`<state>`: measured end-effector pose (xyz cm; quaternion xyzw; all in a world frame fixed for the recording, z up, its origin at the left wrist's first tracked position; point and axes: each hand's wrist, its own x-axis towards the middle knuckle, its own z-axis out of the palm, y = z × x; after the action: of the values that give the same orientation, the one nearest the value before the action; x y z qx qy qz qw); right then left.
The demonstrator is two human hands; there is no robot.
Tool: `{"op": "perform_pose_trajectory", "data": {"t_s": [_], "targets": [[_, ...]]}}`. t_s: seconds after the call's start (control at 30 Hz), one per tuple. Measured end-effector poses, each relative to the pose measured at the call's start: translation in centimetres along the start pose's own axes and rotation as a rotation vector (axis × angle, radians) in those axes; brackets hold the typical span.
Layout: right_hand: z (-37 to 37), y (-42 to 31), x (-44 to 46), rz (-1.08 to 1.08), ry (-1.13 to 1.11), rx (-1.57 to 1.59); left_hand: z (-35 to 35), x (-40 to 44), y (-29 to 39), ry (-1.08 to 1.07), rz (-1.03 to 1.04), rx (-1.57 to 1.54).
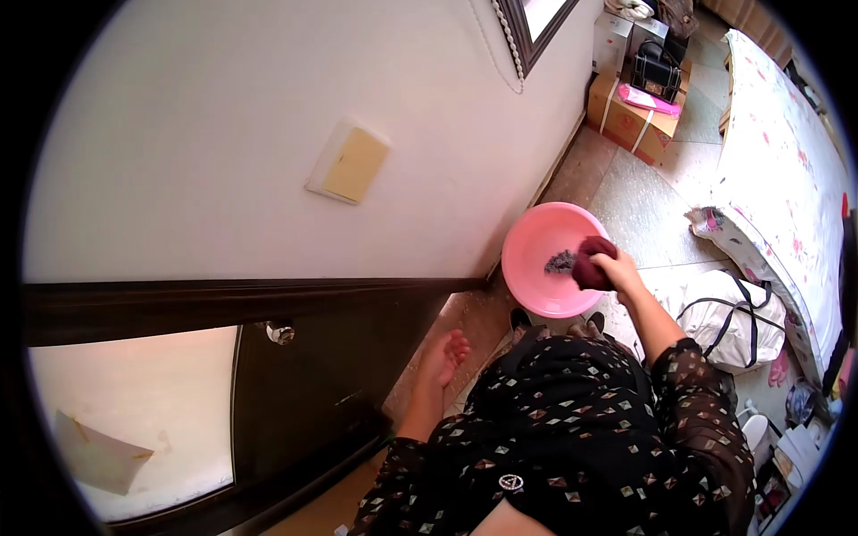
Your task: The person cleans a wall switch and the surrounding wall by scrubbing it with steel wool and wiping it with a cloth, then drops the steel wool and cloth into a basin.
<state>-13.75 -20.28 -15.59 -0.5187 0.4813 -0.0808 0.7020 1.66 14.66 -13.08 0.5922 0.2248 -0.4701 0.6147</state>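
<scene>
A maroon cloth (590,263) is bunched in my right hand (617,270), whose fingers are closed around it. It is over the right side of a round pink basin (529,239), which stands on the floor by the wall. Just left of the cloth is a small grey fuzzy item (560,262); I cannot tell whether it rests in the basin or hangs from the cloth. My left hand (444,357) is at my left side, beside the dark door, with loosely curled fingers and nothing in it.
A dark door (331,375) with a metal knob (280,333) is at left. A white bag with black straps (733,322) lies on the floor at right, beside a floral-covered mattress (778,179). A cardboard box (612,125) carries a black handbag (657,71).
</scene>
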Motion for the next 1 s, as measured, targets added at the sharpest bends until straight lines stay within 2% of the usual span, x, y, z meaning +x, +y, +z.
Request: {"op": "perform_pose_trajectory", "data": {"t_s": [0.07, 0.13, 0.17, 0.33, 0.43, 0.53, 0.87, 1.0], "targets": [[-3.8, 3.9, 0.9, 0.034, 0.144, 0.199, 0.5, -0.2, 0.4, 0.018, -0.014, 0.036], [-6.5, 5.4, 0.0, 0.116, 0.296, 0.236, 0.9, -0.2, 0.5, 0.045, -0.002, 0.037], [-7.6, 6.4, -0.2, 0.086, 0.35, 0.21, 1.3, -0.1, 0.6, 0.038, 0.011, 0.069], [-11.0, 10.0, -0.7, 0.11, 0.436, 0.339, 3.4, -0.1, 1.0, -0.011, -0.004, 0.12], [-11.7, 10.6, -1.2, 0.162, 0.443, 0.323, 5.0, -0.2, 0.8, 0.0, -0.003, 0.165], [-11.9, 10.5, -2.1, 0.176, 0.369, 0.439, 6.5, -0.2, 0.1, -0.006, -0.002, 0.2], [-14.3, 11.5, -2.7, 0.332, 0.262, 0.378, 9.8, -0.1, -3.9, 0.035, -0.018, 0.248], [-14.1, 9.3, -2.9, 0.386, 0.168, 0.311, 10.6, -0.7, -5.5, 0.035, -0.021, 0.25]]}}
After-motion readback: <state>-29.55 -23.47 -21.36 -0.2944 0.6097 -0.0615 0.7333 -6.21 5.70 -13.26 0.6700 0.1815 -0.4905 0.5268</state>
